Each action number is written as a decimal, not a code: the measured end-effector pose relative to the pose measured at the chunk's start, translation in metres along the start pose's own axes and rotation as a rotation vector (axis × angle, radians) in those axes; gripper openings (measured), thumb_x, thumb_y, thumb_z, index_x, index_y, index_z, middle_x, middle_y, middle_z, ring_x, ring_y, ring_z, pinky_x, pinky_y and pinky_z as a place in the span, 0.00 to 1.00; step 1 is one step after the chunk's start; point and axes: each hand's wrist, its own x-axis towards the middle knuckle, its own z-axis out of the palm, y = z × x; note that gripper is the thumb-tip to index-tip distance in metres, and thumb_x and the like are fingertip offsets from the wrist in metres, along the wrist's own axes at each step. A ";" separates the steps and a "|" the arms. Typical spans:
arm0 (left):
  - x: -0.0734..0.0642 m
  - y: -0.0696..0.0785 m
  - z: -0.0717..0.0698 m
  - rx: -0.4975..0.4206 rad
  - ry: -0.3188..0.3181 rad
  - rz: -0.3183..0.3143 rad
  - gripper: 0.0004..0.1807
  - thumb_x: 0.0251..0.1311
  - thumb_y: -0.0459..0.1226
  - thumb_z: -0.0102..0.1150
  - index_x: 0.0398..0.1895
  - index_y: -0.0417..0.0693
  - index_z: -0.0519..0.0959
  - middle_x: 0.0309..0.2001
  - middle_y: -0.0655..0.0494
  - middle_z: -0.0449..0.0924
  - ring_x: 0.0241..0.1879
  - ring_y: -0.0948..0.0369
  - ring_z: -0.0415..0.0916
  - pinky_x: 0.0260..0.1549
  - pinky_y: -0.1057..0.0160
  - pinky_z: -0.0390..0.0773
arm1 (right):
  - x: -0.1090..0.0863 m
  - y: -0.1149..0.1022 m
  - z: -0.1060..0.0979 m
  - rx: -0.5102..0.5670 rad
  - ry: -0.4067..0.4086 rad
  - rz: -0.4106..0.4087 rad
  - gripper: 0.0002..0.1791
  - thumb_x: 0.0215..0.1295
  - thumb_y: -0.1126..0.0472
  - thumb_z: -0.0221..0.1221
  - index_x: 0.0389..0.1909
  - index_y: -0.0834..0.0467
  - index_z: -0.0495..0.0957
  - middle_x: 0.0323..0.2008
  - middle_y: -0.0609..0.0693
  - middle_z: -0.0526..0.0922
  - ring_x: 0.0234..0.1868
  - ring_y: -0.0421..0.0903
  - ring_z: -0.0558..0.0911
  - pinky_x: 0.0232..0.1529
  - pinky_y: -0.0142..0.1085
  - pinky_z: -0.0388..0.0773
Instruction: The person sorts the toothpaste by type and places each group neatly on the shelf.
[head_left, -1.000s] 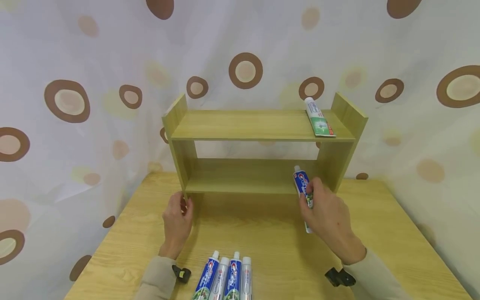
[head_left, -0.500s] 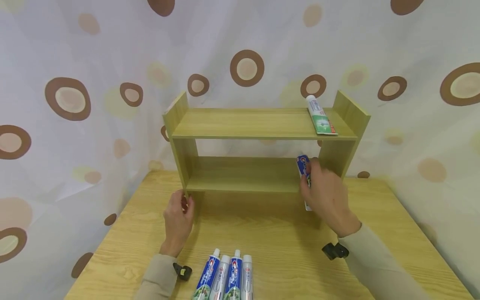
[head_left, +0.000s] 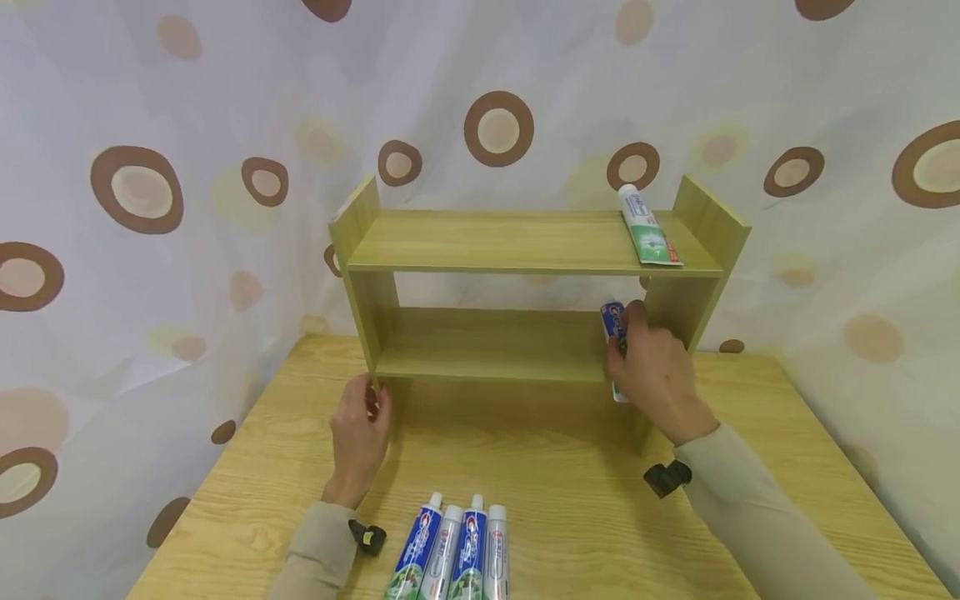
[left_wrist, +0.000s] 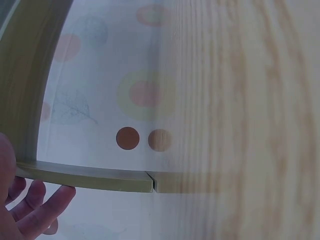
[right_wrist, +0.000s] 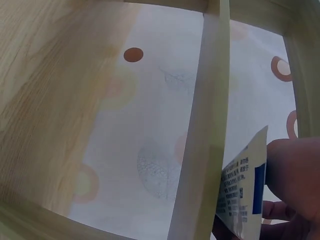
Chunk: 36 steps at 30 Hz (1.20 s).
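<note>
My right hand point(head_left: 662, 373) pinches a blue toothpaste tube point(head_left: 612, 320) at the right end of the lower board of a wooden shelf point(head_left: 487, 343). The tube's cap end points toward the back wall, and its crimped end sticks out past the board's front edge. In the right wrist view the tube's printed back point(right_wrist: 241, 192) shows beside the board edge; my fingers partly hide the tube. My left hand point(head_left: 358, 435) grips the shelf's left side panel low down, below the lower board. In the left wrist view, its fingers point(left_wrist: 47, 210) curl around the panel's edge point(left_wrist: 100, 178).
A white and green toothpaste tube point(head_left: 648, 227) lies on the upper board at the right. Two blue tubes point(head_left: 417, 546) and two silver tubes point(head_left: 442, 552) lie side by side at the front of the wooden table point(head_left: 247, 483). A patterned wall covering point(head_left: 315, 83) stands behind.
My right hand has pushed the blue tube farther back over the lower board. The left hand keeps its hold on the side panel. The view has tipped slightly downward.
</note>
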 end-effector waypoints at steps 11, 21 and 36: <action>-0.001 0.000 -0.001 0.006 0.000 -0.001 0.10 0.69 0.25 0.66 0.50 0.34 0.78 0.32 0.44 0.79 0.27 0.54 0.78 0.20 0.64 0.78 | 0.015 0.002 0.014 -0.023 0.007 0.040 0.13 0.73 0.65 0.55 0.48 0.73 0.73 0.27 0.69 0.82 0.22 0.61 0.82 0.17 0.55 0.77; 0.000 0.000 -0.001 -0.002 -0.004 0.009 0.10 0.69 0.24 0.66 0.50 0.33 0.78 0.33 0.44 0.79 0.27 0.54 0.78 0.20 0.62 0.80 | 0.020 0.000 0.017 -0.094 -0.049 0.068 0.20 0.75 0.64 0.57 0.57 0.78 0.74 0.36 0.76 0.83 0.32 0.70 0.86 0.26 0.62 0.83; 0.001 -0.001 0.000 0.006 0.002 0.018 0.11 0.68 0.24 0.66 0.50 0.33 0.78 0.33 0.43 0.80 0.27 0.54 0.79 0.20 0.61 0.81 | 0.020 -0.007 0.017 -0.127 -0.058 0.070 0.23 0.74 0.61 0.61 0.58 0.79 0.77 0.46 0.77 0.80 0.42 0.73 0.85 0.36 0.64 0.88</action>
